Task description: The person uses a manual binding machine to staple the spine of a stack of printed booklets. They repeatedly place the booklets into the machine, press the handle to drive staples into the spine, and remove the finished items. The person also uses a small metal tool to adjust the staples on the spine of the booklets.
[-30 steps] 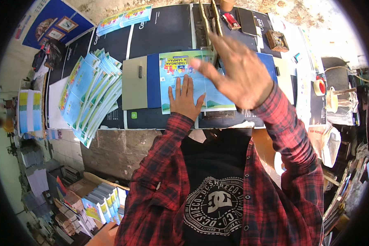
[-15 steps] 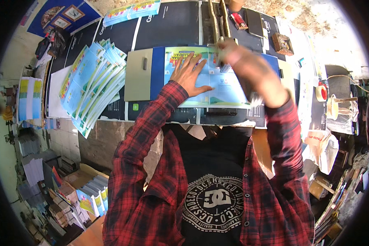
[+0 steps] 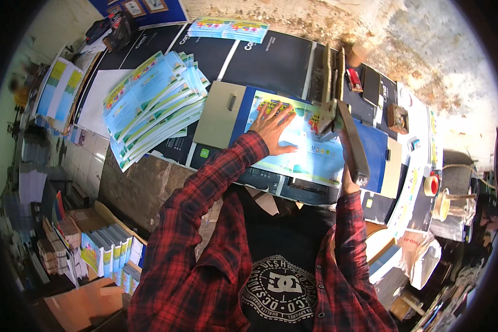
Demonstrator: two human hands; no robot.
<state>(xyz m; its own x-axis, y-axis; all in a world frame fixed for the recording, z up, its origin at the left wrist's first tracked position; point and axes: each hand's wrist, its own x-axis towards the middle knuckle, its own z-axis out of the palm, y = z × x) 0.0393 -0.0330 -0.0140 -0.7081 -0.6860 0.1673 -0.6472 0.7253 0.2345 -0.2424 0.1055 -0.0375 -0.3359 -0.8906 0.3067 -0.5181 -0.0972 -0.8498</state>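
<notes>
My left hand lies flat with fingers spread on an open printed sheet, coloured light blue, yellow and green. The sheet rests on a blue and beige board. Over its right half stands a worn metal device that looks like a long-arm stapler, its grey bar-shaped handle tilted toward me. My right hand is at the sheet's right edge, mostly hidden behind that handle. Its fingers are covered, so what they hold cannot be seen.
A fanned pile of printed sheets lies left of the board, and another stack at the far edge. On the right are a red box, a wooden block and a tape roll. Bundled booklets stand lower left.
My right hand has come down from the top of the stapler to the sheet's right edge. My left hand stays on the sheet. The whole view has turned and shifted.
</notes>
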